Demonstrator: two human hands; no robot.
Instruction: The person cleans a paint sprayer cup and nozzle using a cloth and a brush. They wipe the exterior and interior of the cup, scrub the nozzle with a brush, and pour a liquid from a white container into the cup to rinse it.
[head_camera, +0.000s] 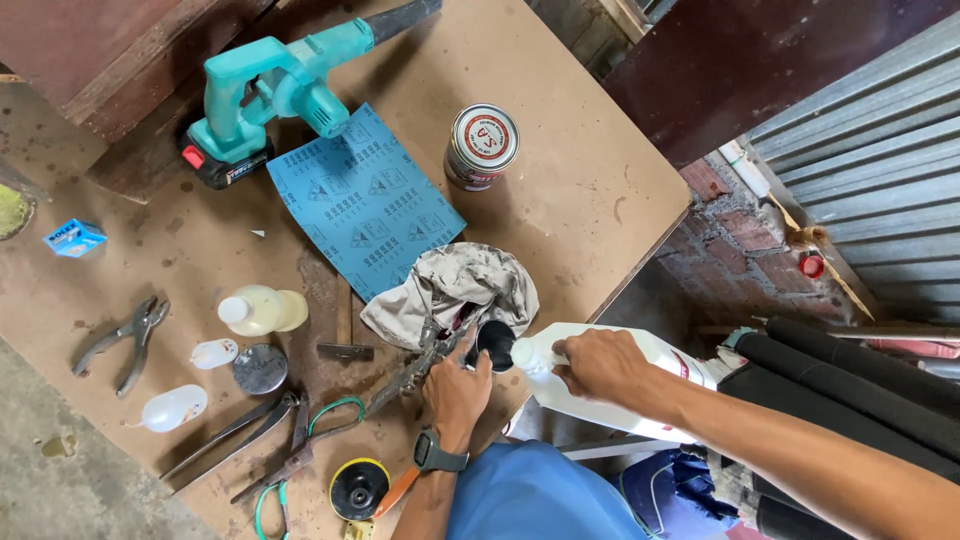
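Note:
My left hand (455, 385), with a dark watch on the wrist, grips a small black cup-like container (493, 343) at the near edge of the brown table (590, 170). My right hand (600, 362) holds a large white plastic bottle (640, 385) tilted sideways, its open neck touching the black container's mouth. A crumpled grey cloth (455, 290) lies just beyond the left hand. Long metal shears (400, 385) lie beside that hand.
On the table lie a teal cordless blower (275, 90), blue sandpaper sheet (365, 200), round tin (482, 146), pale yellow bottle (262, 310), two small clear bottles, pliers (125, 345), metal tongs (240, 432) and a black sanding disc (358, 487). Black rolls and corrugated metal stand right.

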